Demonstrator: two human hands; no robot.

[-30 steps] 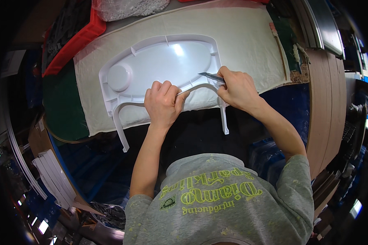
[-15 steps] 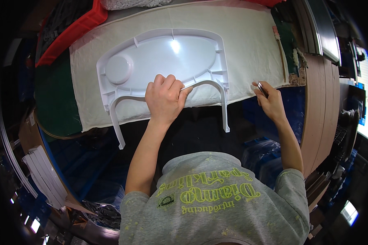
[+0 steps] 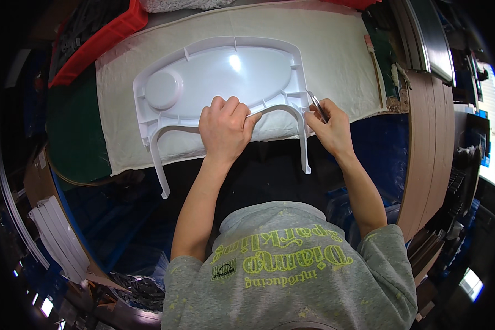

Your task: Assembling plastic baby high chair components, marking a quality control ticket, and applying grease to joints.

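A white moulded plastic tray point(image 3: 220, 77), with ribs along its rim, a round raised disc and two legs pointing toward me, lies on a pale cloth. My left hand point(image 3: 223, 129) is closed around the middle of its near curved edge. In my right hand point(image 3: 331, 127) is a slim metal utility knife point(image 3: 317, 105), its tip pointing up and away from me. That hand is by the tray's right side, just above the right leg; whether the blade touches the plastic I cannot tell.
The pale cloth point(image 3: 341, 60) covers a green-topped bench point(image 3: 71, 132). A red bin point(image 3: 102, 47) of dark parts stands at the far left. A thin stick point(image 3: 375, 71) lies along the cloth's right edge, near brown boards point(image 3: 432, 148). White strips point(image 3: 60, 236) are stacked at lower left.
My right hand has moved left with the knife, from beside the tray to its right edge. The left hand keeps its grip, and the tray has shifted very slightly.
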